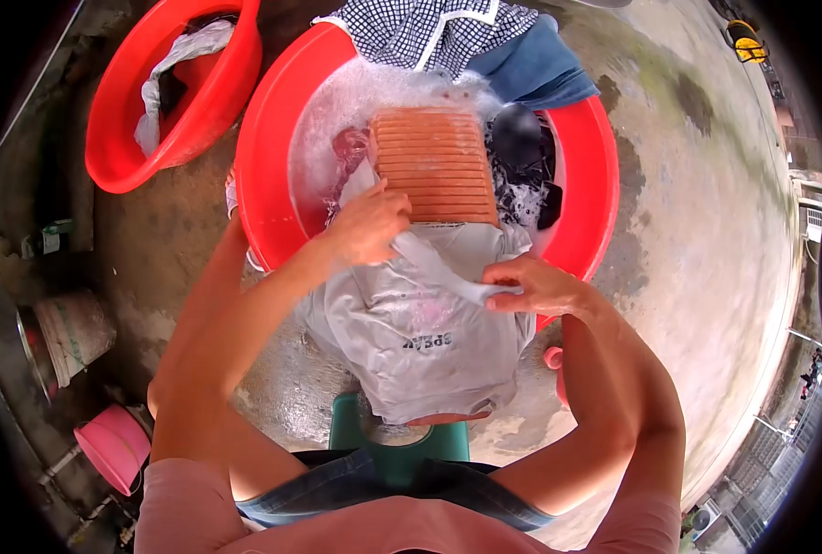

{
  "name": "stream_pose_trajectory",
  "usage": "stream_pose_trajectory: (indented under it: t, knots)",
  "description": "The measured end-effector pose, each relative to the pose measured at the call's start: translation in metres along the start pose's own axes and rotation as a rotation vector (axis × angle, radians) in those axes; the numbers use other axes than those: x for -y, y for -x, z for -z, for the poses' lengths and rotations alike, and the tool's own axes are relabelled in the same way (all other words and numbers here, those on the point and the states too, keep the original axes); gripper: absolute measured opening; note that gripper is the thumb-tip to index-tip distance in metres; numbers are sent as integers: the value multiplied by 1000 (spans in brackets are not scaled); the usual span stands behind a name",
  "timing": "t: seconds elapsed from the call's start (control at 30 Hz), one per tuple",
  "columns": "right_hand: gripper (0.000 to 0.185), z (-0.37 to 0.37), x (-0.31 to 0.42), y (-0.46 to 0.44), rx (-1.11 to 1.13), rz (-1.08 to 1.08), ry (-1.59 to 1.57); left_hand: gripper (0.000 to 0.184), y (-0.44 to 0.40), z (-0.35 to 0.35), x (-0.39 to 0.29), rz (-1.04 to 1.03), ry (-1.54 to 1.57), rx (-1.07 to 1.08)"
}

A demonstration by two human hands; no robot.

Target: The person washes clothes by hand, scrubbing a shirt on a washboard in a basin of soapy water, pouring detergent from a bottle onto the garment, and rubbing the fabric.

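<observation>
A wet light grey shirt [402, 319] with dark lettering and a pinkish patch is draped over the lower end of a ridged orange-brown washboard [434, 166]. The board leans in a large red tub [272, 166] of suds. My left hand [369, 224] is closed on the shirt near the board's left edge. On the right, my right hand [535, 284] pinches the other end of a stretched, rolled fold of the same shirt. Dark clothes [522, 152] and a reddish cloth [349, 152] lie in the foamy water on either side of the board.
Checked cloth [411, 32] and blue denim [540, 69] hang over the tub's far rim. A second red basin [115, 120] holding clothes stands at upper left. A green stool [402, 452] is between my legs. A pink bucket [115, 448] and a pale bucket [77, 332] sit left.
</observation>
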State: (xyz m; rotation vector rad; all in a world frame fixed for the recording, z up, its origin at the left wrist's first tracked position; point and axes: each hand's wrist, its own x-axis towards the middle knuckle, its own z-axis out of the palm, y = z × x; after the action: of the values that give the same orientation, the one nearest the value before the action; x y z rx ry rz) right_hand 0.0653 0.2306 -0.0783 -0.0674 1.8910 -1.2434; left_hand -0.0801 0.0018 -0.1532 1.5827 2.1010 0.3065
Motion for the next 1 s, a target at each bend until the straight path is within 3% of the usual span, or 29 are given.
stream_pose_trajectory:
  t: [0.03,0.1,0.17,0.2,0.23,0.27,0.33,0.37,0.4,0.47,0.57,0.63,0.67,0.73,0.87,0.9,0.97,1.0]
  knots:
    - [18,4,-14,-1,-229,105,94,29,18,-5,-16,-89,117,-50]
    - [19,3,-58,-15,-670,295,278,34,38,-22,-46,-41,378,-170]
    - [20,-44,-60,-30,-548,409,378,40,54,-33,-82,-353,249,-138]
    - [21,-79,-43,-23,-368,299,519,41,67,-45,-95,-408,59,-2]
    - [22,-111,-37,-13,-308,393,659,44,80,-56,-109,-485,-120,126]
    - [24,-132,-34,-5,-245,462,715,43,92,-62,-109,-543,-97,106]
    - [26,-139,-39,-5,-257,464,698,39,75,-73,-82,-566,-78,74]
    - [27,-127,-41,-17,-369,419,765,37,63,-79,-65,-557,-80,45]
    - [29,-104,-43,-37,-479,375,828,34,44,-77,-44,-504,-102,-6]
    - [29,-56,-64,-88,-708,294,943,37,13,-49,-24,-191,-74,40]
    - [28,14,-93,-169,-1074,71,893,36,-30,-63,39,199,59,-309]
    - [28,17,-81,-184,-1129,-59,791,34,-57,-82,61,516,320,-572]
    - [29,9,-80,-183,-1132,-135,734,35,-52,-81,46,381,236,-485]
    - [30,-25,-71,-138,-860,58,811,37,-22,-62,-10,114,75,-320]
    - [22,-133,-30,-7,-361,288,637,24,95,-67,-85,-318,38,50]
    - [21,-143,-29,2,-261,332,666,22,88,-68,-79,-388,2,30]
    - [21,-129,-49,-20,-274,410,675,20,75,-71,-60,-523,-60,2]
    - [21,-115,-61,-37,-284,460,687,22,57,-79,-36,-609,-107,-116]
